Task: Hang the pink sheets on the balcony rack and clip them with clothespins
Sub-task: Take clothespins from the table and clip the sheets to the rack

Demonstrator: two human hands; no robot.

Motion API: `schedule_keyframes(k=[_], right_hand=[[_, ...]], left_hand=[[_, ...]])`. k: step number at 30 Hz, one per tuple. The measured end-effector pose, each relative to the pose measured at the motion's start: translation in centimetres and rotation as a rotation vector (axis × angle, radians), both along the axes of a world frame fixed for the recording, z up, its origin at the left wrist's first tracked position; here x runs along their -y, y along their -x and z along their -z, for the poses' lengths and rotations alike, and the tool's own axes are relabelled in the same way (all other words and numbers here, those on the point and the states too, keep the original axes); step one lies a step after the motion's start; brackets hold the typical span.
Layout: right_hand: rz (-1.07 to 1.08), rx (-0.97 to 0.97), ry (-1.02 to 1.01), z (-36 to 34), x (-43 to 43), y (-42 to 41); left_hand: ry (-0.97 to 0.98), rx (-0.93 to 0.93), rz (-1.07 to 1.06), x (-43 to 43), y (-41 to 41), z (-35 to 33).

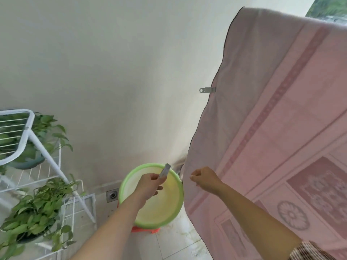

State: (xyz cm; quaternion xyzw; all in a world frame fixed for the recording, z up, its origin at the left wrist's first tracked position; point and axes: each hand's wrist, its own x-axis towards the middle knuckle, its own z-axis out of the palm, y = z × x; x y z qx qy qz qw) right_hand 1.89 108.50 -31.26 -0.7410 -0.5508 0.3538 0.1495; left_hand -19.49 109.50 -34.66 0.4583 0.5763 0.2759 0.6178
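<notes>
Over the tiled floor's (169,246) green basin (124,184), my left fingers (154,177) pinch a clothespin (164,170); my right fingers (193,178) curl at the pink sheet (272,128), grip unclear.

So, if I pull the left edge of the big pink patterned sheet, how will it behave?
Probably floppy: the pink patterned sheet drapes in soft curves from its top fold. It may slip when tugged, since only one grey clothespin shows on its wavy edge. It looks thin, so likely light, though wetness cannot be judged.
</notes>
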Motion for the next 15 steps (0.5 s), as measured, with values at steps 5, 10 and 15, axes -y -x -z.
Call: schedule_keyframes(k=[5, 10, 15], right_hand=[[-0.121, 0.300, -0.028, 0.2, -7.5, 0.7], [-0.389, 0.762, -0.126, 1.1, -14.1, 1.1], [-0.694, 1.241, 0.052, 2.3, -19.8, 1.1]], left_hand=[[0.084, 0.104, 0.000, -9.1, -1.9, 2.1], [0.176, 0.152, 0.019, -17.1, -4.2, 4.9], [0.261, 0.126, 0.012, -22.0, -6.3, 8.0]])
